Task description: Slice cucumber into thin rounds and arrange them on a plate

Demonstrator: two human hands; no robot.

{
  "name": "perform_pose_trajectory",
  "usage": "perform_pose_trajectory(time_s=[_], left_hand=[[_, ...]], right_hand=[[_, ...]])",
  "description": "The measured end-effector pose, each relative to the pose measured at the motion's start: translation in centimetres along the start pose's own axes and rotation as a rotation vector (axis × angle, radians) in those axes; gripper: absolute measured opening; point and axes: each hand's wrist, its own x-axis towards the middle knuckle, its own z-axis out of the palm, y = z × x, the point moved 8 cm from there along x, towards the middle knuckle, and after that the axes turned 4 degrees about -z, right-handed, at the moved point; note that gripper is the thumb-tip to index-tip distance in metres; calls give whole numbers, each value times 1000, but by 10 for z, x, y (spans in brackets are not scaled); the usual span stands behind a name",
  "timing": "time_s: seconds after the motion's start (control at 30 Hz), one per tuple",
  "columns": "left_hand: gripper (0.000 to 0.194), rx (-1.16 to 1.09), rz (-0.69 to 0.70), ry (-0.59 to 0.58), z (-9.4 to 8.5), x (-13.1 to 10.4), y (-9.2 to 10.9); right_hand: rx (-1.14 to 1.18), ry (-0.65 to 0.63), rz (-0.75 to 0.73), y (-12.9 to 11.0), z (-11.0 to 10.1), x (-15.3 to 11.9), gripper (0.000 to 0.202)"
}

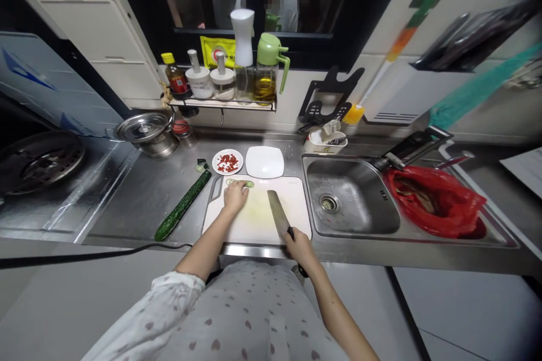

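Note:
My right hand [300,249] is closed round the black handle of a kitchen knife [278,211], its broad blade over the right half of the white cutting board [254,231]. At the board's far left edge, my left hand [236,196] has its fingers closed on a few pale green cucumber slices [249,184]. Left of the board lies a long dark green cucumber [183,205], with small cut ends [202,165] beyond it. Behind the board stand a white plate of chopped red pieces [227,162] and a bare white square plate [265,162].
To the right is a steel sink [353,197], with a red plastic bag [436,201] beside it. A lidded steel pot [148,132] and a stove burner [38,161] are on the left. A rack [224,104] with bottles and jars hangs under the window.

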Motion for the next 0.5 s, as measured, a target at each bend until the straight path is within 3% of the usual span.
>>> perform_pose_trajectory(time_s=[0.3, 0.5], left_hand=[[28, 140, 35, 20, 6, 14, 19], [20, 25, -12, 34, 2, 12, 15]], right_hand=[[2, -12, 24, 2, 2, -1, 24], [0, -6, 4, 2, 1, 0, 25]])
